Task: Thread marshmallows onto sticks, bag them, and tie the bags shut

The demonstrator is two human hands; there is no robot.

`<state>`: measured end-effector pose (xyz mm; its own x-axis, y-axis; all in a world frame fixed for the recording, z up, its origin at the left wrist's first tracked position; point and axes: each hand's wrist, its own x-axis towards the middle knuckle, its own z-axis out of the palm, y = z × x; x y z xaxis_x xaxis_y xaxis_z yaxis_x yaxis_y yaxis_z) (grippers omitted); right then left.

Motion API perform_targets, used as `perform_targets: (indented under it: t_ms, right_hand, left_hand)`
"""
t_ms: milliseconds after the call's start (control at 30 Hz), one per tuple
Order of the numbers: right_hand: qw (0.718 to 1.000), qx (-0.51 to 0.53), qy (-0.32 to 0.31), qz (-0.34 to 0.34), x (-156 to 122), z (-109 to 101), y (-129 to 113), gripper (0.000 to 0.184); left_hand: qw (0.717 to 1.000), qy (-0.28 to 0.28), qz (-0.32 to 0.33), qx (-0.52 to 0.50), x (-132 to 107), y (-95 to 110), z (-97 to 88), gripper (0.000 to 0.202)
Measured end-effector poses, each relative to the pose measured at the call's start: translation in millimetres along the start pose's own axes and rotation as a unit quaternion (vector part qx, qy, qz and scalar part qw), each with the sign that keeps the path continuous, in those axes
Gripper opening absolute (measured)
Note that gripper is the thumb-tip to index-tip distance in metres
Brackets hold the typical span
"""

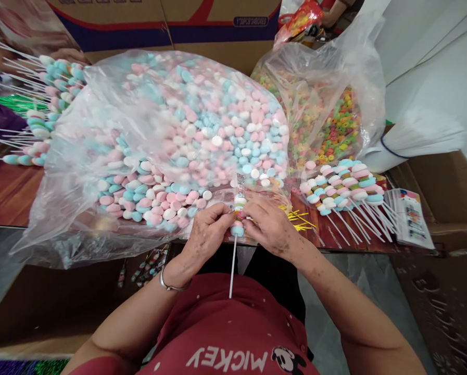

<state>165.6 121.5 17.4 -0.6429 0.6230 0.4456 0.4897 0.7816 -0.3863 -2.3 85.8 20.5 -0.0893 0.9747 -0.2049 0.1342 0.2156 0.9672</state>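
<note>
Between my two hands is a marshmallow skewer (238,230) on a white stick, its stick pointing down toward my lap. A clear printed wrapper (240,179) shows at its upper end. My left hand (210,226) pinches it from the left side, and my right hand (271,225) pinches it from the right; the fingertips nearly meet over its middle. What exactly lies under the fingertips is hidden. Yellow twist ties (301,221) lie just right of my right hand. Left of my left hand, loose pink, blue and white marshmallows (155,200) spill from a big clear bag (112,104).
A second clear bag (323,78) of coloured candy rings stands at the back right. Finished-looking skewers (344,185) are piled beside a stack of printed packets (411,219). More skewers (57,88) stand at far left. Open cardboard boxes (34,307) flank the table below.
</note>
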Motion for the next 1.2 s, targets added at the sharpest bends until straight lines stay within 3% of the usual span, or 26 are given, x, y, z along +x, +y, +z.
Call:
perform_targets:
  t_ms: [200,433,633,733,833,1033,1200]
  right_hand:
    - [0.994,-0.098,-0.053,0.000,1.0,-2.5,-6.3,0.020]
    - [0.986,-0.144,-0.055,0.059,1.9,2.0,-9.8,0.024]
    - [0.993,0.011,-0.022,0.114,5.2,5.2,1.4,0.017]
    - [0.980,0.088,-0.004,0.177,6.2,8.1,2.9,0.015]
    - [0.971,0.102,0.009,0.218,7.1,11.1,0.2,0.015]
    - [0.975,0.081,0.021,0.206,13.0,9.4,-6.6,0.016]
    - [0.973,0.125,-0.018,0.194,18.9,8.3,-6.4,0.018]
  left_hand:
    - [0.999,-0.018,-0.033,-0.035,3.5,-5.9,3.5,0.022]
    - [0.999,-0.036,0.008,-0.007,3.2,-10.7,1.9,0.024]
    - [0.994,-0.068,0.046,0.073,2.1,-12.1,3.2,0.018]
    - [0.985,-0.040,0.089,0.139,0.3,-9.5,4.5,0.016]
    - [0.977,-0.002,0.121,0.178,-1.7,-6.2,5.6,0.016]
    - [0.955,0.030,0.172,0.241,-1.3,-4.6,3.5,0.015]
    - [0.898,0.055,0.234,0.367,3.0,-11.4,2.6,0.013]
